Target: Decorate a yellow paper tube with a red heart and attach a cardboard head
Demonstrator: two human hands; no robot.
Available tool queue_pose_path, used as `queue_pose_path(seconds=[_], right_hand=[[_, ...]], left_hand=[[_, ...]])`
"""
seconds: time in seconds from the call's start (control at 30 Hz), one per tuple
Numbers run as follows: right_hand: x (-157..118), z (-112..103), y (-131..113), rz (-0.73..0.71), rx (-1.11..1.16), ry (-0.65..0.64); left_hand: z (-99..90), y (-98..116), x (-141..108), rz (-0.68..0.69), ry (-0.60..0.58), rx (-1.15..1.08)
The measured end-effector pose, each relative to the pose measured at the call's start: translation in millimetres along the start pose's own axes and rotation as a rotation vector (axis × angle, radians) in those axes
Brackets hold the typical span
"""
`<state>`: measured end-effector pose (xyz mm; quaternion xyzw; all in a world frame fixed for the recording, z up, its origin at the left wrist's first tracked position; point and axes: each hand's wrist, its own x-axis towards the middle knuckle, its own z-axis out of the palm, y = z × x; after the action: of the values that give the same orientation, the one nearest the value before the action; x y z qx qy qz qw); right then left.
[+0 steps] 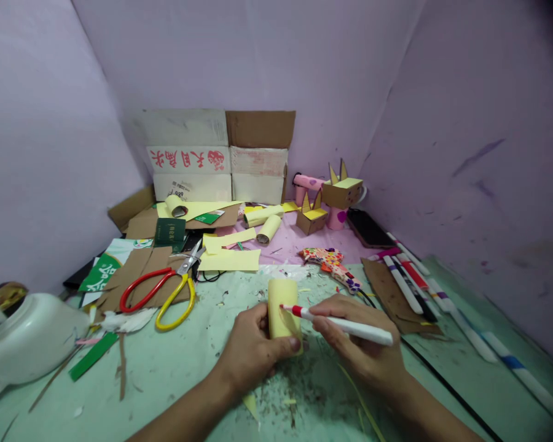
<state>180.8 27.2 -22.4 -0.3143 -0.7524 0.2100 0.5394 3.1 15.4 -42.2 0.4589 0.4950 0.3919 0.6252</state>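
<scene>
Head camera shows me, nearest, the left hand point(246, 347) wrapped around a pale yellow paper tube point(278, 325), thumb pressed across its lower front, while the right hand point(371, 353) grasps a white-barrelled red marker point(359, 329), tip against the tube's face. The tube stands nearly upright between the two hands, above the pale green table cover point(212, 316); it looks smooth and rounded, with a thin reddish curve drawn on the side I can see. A white pot point(37, 337) crowds the left edge of my view, a green strip point(92, 356) near it. A black cable point(442, 380) passes behind the right hand and runs to the lower right, in the way on that side. Farther out lie scissors point(184, 268) with one red and one yellow handle, partly over brown cardboard point(141, 276); then yellow paper strips point(230, 261), a flower-patterned glue gun point(325, 261) and, to the right, marker pens point(403, 285). Beyond these I see yellow paper rolls point(270, 229), eared cardboard boxes point(311, 222) and a smartphone point(371, 228). A carton point(188, 161) with red lettering stands at the back. My broadest room for moving is the scrap-specked green between scissors and left hand; lilac walls point(267, 55) bound the left, right and far sides.
</scene>
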Motion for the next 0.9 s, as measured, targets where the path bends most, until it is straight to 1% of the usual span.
queue_pose_path(seconds=[0.1,0.23,0.4,0.53,0.6,0.73,0.9], right_hand=[[-0.7,0.1,-0.1,0.031,0.012,-0.028],[-1.6,-0.1,1.4,0.105,0.015,0.026],[-4.1,-1.0,5.0,0.223,0.051,-0.003],[-4.3,0.4,6.9,0.298,0.11,0.037],[-3.1,0.8,6.1,0.313,0.116,0.042],[-1.4,-0.1,3.6,0.325,0.097,0.002],[-3.8,0.5,6.4,0.343,0.111,0.037]], left_hand=[[0.4,1.5,0.5,-0.009,0.0,-0.004],[-0.5,1.3,1.1,-0.023,-0.012,-0.062],[-2.1,3.2,-1.6,-0.015,-0.034,-0.079],[-1.5,5.2,-2.6,-0.009,-0.06,-0.105],[-1.2,5.9,-2.9,-0.017,-0.056,-0.11],[-1.1,7.3,-4.0,-0.028,-0.046,-0.097],[-1.3,7.4,-3.1,-0.028,-0.055,-0.12]])
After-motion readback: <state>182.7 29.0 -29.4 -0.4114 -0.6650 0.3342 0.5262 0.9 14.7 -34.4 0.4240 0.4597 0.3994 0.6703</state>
